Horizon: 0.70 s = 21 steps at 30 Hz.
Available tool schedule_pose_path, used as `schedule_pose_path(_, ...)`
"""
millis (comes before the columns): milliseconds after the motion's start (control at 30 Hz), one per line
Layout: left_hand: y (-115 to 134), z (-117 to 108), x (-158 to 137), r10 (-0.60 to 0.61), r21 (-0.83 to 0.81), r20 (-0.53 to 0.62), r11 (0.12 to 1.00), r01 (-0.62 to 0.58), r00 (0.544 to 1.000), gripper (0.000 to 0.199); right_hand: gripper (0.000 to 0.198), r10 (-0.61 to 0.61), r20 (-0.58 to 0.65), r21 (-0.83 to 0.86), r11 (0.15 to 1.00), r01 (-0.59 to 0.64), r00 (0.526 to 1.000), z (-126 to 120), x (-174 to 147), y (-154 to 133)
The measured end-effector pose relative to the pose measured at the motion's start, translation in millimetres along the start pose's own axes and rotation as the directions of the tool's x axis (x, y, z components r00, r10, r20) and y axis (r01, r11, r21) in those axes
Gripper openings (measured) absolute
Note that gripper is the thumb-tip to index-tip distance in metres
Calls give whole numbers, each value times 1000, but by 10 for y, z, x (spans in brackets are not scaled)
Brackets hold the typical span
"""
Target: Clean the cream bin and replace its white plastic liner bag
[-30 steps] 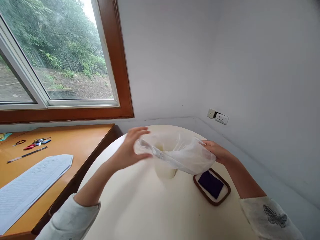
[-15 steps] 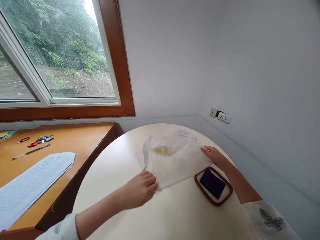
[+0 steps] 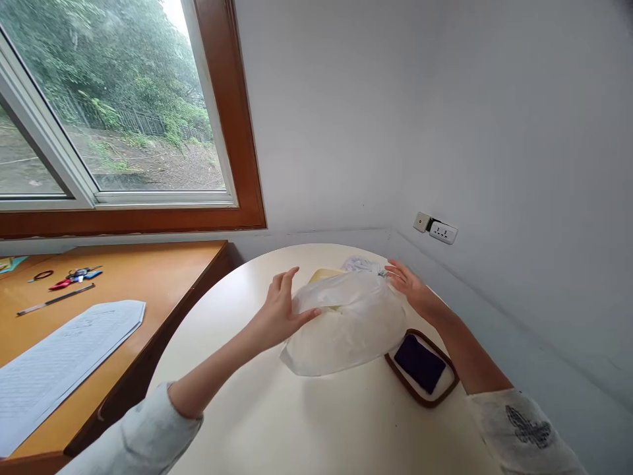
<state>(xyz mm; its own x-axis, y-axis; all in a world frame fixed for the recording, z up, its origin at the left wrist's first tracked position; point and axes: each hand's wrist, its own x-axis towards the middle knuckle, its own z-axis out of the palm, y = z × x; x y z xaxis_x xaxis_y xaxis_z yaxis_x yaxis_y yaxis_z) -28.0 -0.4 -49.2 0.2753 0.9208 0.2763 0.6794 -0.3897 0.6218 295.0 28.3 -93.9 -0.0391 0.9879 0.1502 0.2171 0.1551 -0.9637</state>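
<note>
A translucent white plastic bag lies on the round cream table, puffed up and creased. A pale yellow thing shows at its far left edge, mostly covered by the bag. My left hand is at the bag's left side, fingers raised and thumb spread over the plastic. On the far right side, my right hand has its fingers apart beside the bag; whether they touch it I cannot tell. Behind the bag is a bunched whitish item, its kind unclear.
A folded dark purple cloth rests on a brown-rimmed tray at the right. The wooden desk on the left carries papers, a pen and keys. A socket is on the wall.
Both hands have let go of the bag's near edge and right corner. My left hand has moved up and away from me. The bag has puffed up, uncovering part of the yellow thing.
</note>
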Motion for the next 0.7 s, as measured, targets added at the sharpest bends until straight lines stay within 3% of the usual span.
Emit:
schedule_pose_path(100, -63, 58, 221, -88, -62, 125, 993, 97, 988, 55, 64, 75, 161, -65, 996, -65, 984, 147, 21, -75)
schedule_pose_path(200, -113, 73, 394, -108, -157, 137, 979, 129, 985, 31, 47, 123, 283, -69, 992, -108, 951, 265, 97, -72)
schedule_pose_path(267, -136, 68, 494, -137, -304, 133, 937, 172, 982, 25, 40, 113, 235, -81, 992, -96, 965, 326, 182, -48)
schedule_pose_path(367, -196, 92, 672, -197, -485, 142, 840, 242, 970, 25, 39, 80, 64, -128, 989, -72, 995, 415, 362, 4)
schedule_pose_path(567, -486, 355, 1067, -314, -620, 245, 677, 397, 917, 36, 35, 3, -137, -303, 952, -45, 991, 587, 775, 179)
schedule_pose_path(700, -687, 571, 1113, -366, -640, 340, 584, 498, 866, 38, 22, -25, -182, -469, 881, -65, 983, 648, 861, 323)
